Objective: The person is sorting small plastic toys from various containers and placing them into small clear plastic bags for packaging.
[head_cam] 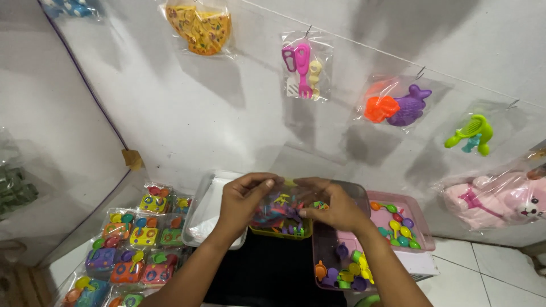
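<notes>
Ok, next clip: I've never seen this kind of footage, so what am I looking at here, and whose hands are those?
This is one picture from a camera worn on a person's head, looking down at their own two bare hands. The left hand and right hand together hold a clear plastic bag filled with small colourful plastic toys. Below the hands sit a yellow-green tray, a purple tray and a pink tray holding little toy spoons and cups, plus a clear tub. To the left lie already packed toy bags. On the white wall above, more bagged toys hang on a wire, among them a pink fork set.
</notes>
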